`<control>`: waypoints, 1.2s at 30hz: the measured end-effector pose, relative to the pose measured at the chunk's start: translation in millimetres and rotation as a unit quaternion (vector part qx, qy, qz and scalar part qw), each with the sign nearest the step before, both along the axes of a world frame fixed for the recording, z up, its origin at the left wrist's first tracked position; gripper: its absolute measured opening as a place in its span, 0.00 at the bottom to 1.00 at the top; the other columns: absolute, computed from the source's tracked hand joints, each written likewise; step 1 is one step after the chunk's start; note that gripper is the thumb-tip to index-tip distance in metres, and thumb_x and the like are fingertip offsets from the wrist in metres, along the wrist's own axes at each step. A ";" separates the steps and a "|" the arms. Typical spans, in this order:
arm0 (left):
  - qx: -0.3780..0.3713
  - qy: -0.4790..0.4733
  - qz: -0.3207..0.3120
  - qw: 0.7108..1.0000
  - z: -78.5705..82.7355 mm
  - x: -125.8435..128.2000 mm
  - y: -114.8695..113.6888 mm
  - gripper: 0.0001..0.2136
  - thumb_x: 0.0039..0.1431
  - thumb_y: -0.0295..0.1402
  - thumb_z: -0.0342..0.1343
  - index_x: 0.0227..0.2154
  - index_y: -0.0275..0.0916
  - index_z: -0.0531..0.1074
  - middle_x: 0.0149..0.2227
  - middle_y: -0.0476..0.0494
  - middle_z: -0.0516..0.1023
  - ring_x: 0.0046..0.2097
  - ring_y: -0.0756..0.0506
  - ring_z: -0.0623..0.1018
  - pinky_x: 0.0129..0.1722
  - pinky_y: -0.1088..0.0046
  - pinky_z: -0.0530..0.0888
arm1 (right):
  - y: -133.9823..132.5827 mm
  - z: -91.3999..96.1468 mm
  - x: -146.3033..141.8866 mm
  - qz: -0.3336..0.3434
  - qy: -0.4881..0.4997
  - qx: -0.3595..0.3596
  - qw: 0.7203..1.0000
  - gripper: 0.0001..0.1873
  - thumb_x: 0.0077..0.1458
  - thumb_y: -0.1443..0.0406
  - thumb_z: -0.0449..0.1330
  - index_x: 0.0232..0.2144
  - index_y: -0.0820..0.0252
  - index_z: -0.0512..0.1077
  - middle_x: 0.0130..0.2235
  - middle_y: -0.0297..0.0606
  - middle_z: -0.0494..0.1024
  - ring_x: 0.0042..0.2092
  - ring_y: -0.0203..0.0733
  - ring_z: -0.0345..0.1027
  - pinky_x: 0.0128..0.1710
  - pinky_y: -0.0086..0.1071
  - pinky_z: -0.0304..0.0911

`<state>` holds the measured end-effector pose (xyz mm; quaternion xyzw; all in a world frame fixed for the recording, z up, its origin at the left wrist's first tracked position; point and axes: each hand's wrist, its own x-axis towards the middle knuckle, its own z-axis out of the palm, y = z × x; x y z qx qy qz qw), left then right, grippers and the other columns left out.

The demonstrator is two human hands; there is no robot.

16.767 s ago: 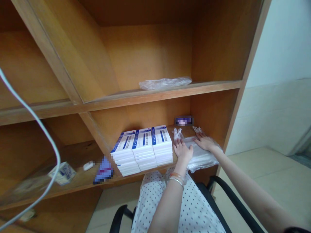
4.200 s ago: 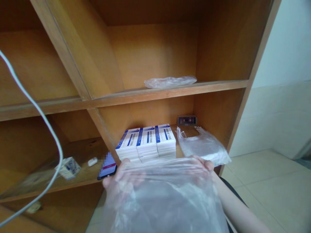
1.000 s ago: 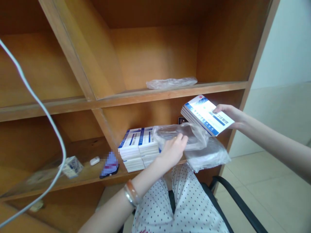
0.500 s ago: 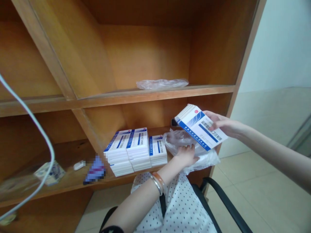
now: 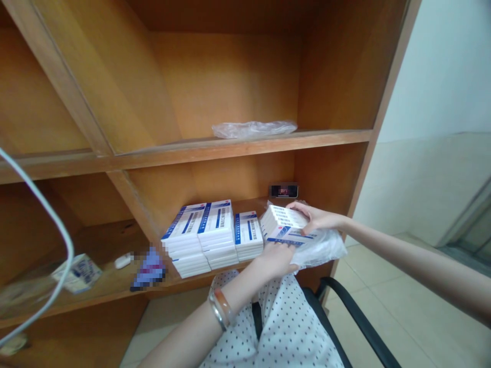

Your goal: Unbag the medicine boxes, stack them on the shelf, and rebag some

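Medicine boxes clasped between left hand, right hand.

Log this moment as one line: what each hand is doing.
left hand: holds white-and-blue boxes from below | right hand: grips them from above | under them: clear plastic bag

An office-like storeroom, perhaps at a clinic or pharmacy: bare wooden shelving, stacked cartons that look like medicine boxes, an office chair with black arms, a tiled floor and a plain wall
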<state>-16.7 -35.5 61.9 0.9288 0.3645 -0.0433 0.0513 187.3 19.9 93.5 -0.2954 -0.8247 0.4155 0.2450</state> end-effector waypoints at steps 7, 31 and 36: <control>0.042 0.024 0.023 0.999 11.2 -8.9 -9.7 0.18 0.59 0.43 0.47 0.38 0.32 0.73 0.37 0.33 0.77 0.41 0.40 0.75 0.47 0.58 0.66 | 1.4 3.2 11.8 -0.002 -0.096 0.043 0.994 0.41 0.37 0.64 0.66 0.54 0.57 0.56 0.53 0.41 0.63 0.55 0.51 0.57 0.56 0.42 0.52; 0.063 0.016 0.057 0.996 -22.0 27.2 -24.1 0.21 0.61 0.36 0.42 0.50 0.27 0.66 0.48 0.25 0.72 0.47 0.34 0.73 0.44 0.57 0.69 | 14.7 11.0 -6.9 -0.072 -0.194 0.054 0.977 0.36 0.37 0.53 0.67 0.48 0.62 0.66 0.46 0.45 0.71 0.44 0.49 0.67 0.44 0.41 0.64; 0.054 0.019 0.041 0.998 -30.1 18.7 -20.8 0.23 0.59 0.35 0.45 0.55 0.28 0.61 0.54 0.26 0.68 0.51 0.35 0.71 0.48 0.58 0.67 | 17.2 7.1 -3.9 -0.034 -0.171 0.040 0.984 0.38 0.35 0.56 0.68 0.50 0.60 0.64 0.49 0.43 0.70 0.48 0.49 0.65 0.49 0.41 0.62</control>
